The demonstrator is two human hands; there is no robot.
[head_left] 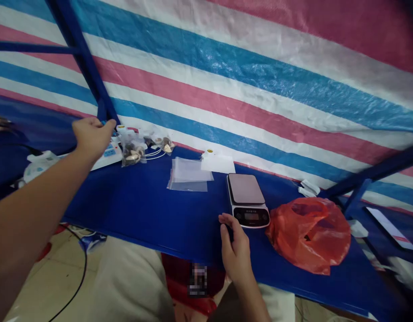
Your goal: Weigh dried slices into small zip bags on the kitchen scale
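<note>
My left hand (93,135) reaches out to the far left of the blue table. Its fingers are closed in a pinch, with a bit of something blue showing at the fingertips; its kind is not clear. Just beyond and beside that hand lie a white power strip (114,153) and a clear plastic bag (133,151) with small tan pieces in it. My right hand (236,246) rests at the table's front edge, fingers apart and nothing in them. Its fingertips are close to a digital kitchen scale (247,192), whose plate bears nothing.
Clear zip bags (189,175) lie flat mid-table beside a white card (219,163). A crumpled red plastic bag (310,235) sits right of the scale. Another small bag (167,145) and white cables lie at the back. Blue frame bars and striped sheeting (226,94) bound the table.
</note>
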